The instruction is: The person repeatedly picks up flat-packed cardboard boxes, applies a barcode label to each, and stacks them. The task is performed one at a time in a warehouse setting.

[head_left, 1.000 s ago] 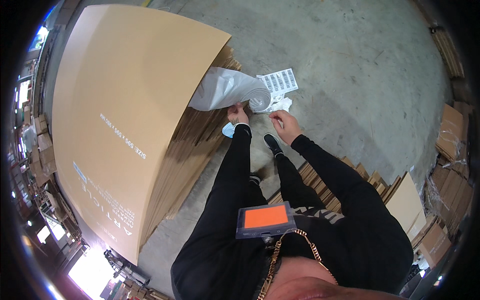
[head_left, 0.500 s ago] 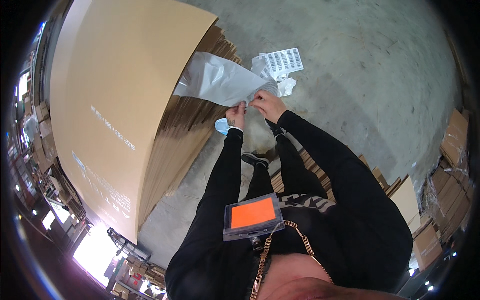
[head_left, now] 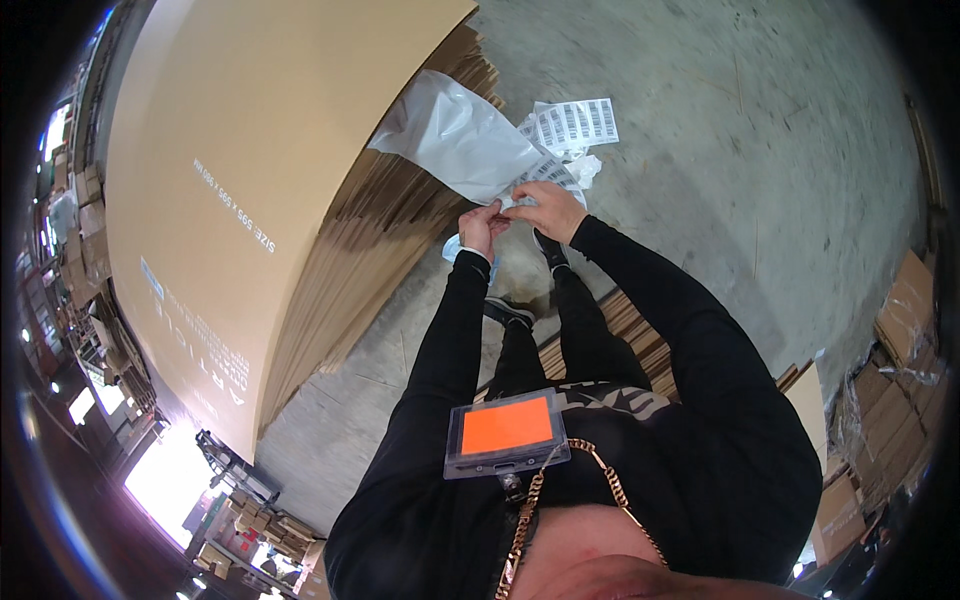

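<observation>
My left hand and right hand curl at the near edge of the sheet. From here, I can't tell their hold.

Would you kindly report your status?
Left hand, right hand together at edge of white sheet; exact grip unclear. Sheet beside cardboard stack. Blue mask by left wrist.

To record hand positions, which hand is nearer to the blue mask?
Left: the left hand has the mask beside its wrist; the right hand is farther off, to the mask's right.
</observation>
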Demonstrator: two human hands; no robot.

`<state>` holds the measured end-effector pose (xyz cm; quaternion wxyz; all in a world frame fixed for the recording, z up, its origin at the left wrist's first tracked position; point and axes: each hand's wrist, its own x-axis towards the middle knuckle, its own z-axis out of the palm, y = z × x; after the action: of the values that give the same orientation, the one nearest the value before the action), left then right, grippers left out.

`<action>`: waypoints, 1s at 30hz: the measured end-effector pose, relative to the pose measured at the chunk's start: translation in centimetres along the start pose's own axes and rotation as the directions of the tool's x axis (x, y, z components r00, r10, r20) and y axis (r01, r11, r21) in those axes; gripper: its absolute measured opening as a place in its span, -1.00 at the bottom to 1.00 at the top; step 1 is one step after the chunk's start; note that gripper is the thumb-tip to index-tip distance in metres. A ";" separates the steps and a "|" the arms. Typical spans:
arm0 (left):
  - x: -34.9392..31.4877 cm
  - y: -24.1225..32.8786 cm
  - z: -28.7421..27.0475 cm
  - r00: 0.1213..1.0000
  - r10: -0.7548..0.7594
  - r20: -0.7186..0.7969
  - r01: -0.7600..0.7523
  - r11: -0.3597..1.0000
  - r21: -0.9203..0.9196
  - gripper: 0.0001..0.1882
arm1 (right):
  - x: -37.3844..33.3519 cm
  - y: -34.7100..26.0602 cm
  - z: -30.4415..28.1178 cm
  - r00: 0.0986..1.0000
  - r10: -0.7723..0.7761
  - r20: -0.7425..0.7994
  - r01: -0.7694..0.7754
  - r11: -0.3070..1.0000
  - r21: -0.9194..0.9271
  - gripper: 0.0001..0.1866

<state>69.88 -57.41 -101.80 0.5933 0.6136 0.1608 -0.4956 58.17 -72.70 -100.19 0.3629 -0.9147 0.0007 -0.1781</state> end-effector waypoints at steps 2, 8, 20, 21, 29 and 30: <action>-0.3 0.3 -0.1 1.000 -0.005 0.012 0.005 0.999 0.038 -0.82 | 0.0 -0.2 -0.1 1.000 -0.019 0.009 0.019 0.999 -0.026 -0.73; -1.1 0.9 0.4 1.000 -0.018 -0.003 0.018 0.994 0.110 -0.79 | -0.2 -0.1 -0.4 0.995 -0.098 0.005 0.098 0.993 -0.070 -0.75; -1.5 1.0 0.6 0.999 0.025 0.038 -0.031 0.986 0.162 -0.77 | -0.9 -0.1 -0.8 1.000 -0.003 0.015 0.003 1.000 0.020 -0.84; -1.6 0.9 0.5 0.997 0.034 0.076 -0.044 0.991 0.129 -0.76 | -0.8 -0.3 -0.8 0.999 0.045 0.002 -0.045 0.997 0.055 -0.82; -1.5 -0.5 -0.1 0.984 0.033 0.176 -0.036 0.999 0.014 -0.58 | 0.3 -0.5 -0.9 0.998 0.045 0.032 -0.049 0.986 0.161 -0.79; -1.6 -0.3 -0.4 0.977 0.002 0.212 0.004 1.000 -0.027 -0.58 | 0.3 -0.5 -1.1 0.998 0.029 0.047 -0.037 0.987 0.159 -0.77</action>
<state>69.11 -56.32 -100.80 0.6152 0.5491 0.1035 -0.5562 58.00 -73.07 -99.07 0.4379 -0.8862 -0.0065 -0.1513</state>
